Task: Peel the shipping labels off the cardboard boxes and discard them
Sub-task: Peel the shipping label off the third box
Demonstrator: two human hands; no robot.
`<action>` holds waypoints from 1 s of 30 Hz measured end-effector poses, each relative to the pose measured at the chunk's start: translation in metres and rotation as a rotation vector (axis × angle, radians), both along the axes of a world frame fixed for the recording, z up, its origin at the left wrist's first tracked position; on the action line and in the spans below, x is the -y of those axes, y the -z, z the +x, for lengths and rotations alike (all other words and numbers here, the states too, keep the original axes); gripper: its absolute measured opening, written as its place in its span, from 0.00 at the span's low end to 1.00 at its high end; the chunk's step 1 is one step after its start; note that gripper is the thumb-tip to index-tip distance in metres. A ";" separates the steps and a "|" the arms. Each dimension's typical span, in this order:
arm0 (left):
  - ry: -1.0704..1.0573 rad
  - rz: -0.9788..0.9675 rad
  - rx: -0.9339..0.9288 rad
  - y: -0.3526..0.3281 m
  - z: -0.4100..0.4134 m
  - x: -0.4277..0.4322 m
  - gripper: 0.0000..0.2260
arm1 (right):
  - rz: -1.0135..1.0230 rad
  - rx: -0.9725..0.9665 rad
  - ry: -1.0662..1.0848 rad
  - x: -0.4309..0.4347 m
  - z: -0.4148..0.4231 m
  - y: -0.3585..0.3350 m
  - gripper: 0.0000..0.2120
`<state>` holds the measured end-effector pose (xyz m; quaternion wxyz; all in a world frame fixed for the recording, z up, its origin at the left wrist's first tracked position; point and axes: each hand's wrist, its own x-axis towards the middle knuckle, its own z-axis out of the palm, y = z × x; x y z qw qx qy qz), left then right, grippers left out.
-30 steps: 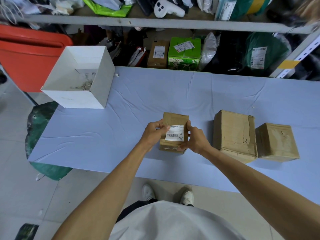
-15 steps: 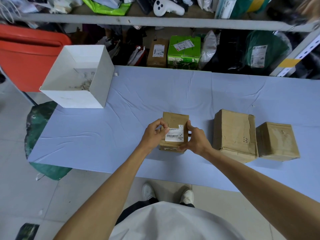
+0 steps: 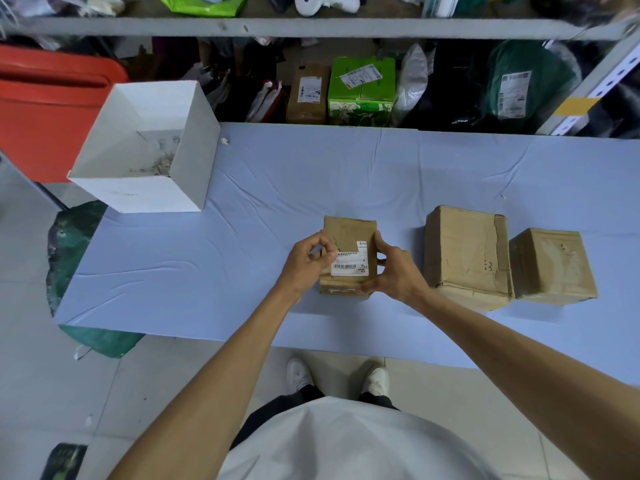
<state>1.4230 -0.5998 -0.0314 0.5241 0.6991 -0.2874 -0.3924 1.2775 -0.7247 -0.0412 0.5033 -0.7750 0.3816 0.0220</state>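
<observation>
Label (image 3: 349, 266): partly peeled; your left hand (image 3: 306, 263) pinches its corner.
Box (image 3: 348, 230): your right hand (image 3: 394, 271) grips it.
Next: pull low and steady.

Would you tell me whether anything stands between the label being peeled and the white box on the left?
Nothing visible does: only wrinkled blue cloth lies between the label, pinched by the left hand, and the white box.
</observation>
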 end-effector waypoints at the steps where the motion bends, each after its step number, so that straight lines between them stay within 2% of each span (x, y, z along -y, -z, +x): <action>1: -0.004 0.001 0.000 -0.002 0.000 -0.001 0.12 | 0.000 0.010 0.001 0.000 0.000 -0.001 0.59; 9: -0.004 -0.019 -0.066 -0.004 -0.005 -0.002 0.13 | 0.031 0.098 0.075 -0.003 -0.010 0.002 0.54; 14: -0.015 -0.030 -0.139 0.003 -0.006 -0.002 0.13 | 0.039 0.096 0.107 -0.005 -0.011 0.007 0.58; 18: -0.062 -0.050 -0.240 0.011 -0.005 0.000 0.13 | 0.029 0.083 0.079 -0.002 -0.011 0.008 0.56; 25: -0.046 -0.045 -0.195 0.007 -0.013 -0.001 0.12 | 0.046 0.054 0.051 -0.004 -0.014 0.009 0.57; 30: -0.157 -0.043 -0.264 0.007 -0.012 0.000 0.12 | 0.048 0.040 0.028 -0.003 -0.013 0.005 0.57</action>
